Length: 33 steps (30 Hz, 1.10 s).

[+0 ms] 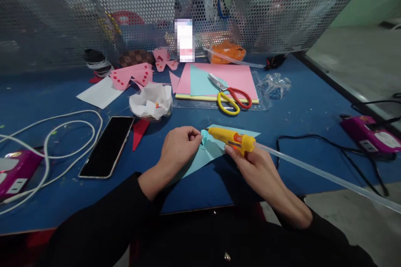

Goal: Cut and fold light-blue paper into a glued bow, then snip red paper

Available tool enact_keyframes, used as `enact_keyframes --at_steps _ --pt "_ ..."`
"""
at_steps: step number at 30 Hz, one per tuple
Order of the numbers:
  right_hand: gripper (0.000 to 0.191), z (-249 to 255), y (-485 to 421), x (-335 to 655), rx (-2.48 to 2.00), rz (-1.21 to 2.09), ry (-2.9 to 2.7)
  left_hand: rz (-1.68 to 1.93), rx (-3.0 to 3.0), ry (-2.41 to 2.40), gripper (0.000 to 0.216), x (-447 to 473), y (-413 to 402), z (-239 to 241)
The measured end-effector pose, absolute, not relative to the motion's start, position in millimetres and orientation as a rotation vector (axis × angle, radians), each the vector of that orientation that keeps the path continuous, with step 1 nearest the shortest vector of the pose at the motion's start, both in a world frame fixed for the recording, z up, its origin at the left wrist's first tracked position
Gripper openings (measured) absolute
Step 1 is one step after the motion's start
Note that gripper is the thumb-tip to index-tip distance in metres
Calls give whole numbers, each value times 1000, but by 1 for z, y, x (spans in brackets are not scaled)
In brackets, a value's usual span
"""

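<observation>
My right hand (255,169) is wrapped round a yellow hot glue gun (230,137), with a long clear glue stick (313,171) trailing out of its back to the right. The gun's dark nozzle points left, close to a folded edge of light blue paper (205,156). Thumb and fingers of my left hand (180,144) are pinched on that raised fold, just left of the nozzle. The paper lies on the blue table, partly hidden under my left hand and wrist. Whether glue is on the fold I cannot tell.
Scissors (230,96) rest on stacked coloured paper (241,75) behind my hands. A tissue-lined bowl (150,102), red paper scrap (140,132) and black phone (108,146) are to the left. Purple power strips (371,135) and cables flank both sides. A perforated metal panel (150,0) stands behind.
</observation>
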State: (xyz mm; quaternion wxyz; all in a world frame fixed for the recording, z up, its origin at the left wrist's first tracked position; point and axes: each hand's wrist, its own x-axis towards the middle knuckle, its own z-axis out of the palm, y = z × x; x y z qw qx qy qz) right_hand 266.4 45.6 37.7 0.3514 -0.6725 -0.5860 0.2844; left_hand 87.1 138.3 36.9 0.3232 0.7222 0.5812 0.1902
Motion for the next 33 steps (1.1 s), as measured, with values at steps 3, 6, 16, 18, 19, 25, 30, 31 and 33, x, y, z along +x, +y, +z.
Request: enact_keyframes --at_steps 3,6,16,18,19,25,30,31,33 --pt "31 40 42 262 -1734 693 -1535 500 1890 1521 18 88 138 38" --pt "28 38 43 260 -1707 642 -1552 488 1875 1507 18 87 139 37" --pt "39 34 50 262 -1799 708 -1584 446 1854 1508 18 85 143 38" --pt "42 35 50 263 -1835 706 -1606 441 1848 1513 18 85 143 39" --pt "43 35 50 263 -1844 708 -1612 440 1845 1513 18 85 143 39" --pt "42 34 51 264 -1863 689 -1641 440 1827 1504 18 84 144 39" --pt "44 34 52 263 -1884 676 -1648 436 1830 1500 16 83 145 36" --pt "44 34 51 263 -1887 682 -1643 436 1830 1499 16 83 145 36" --pt "44 34 51 263 -1885 698 -1634 437 1830 1497 16 83 145 36"
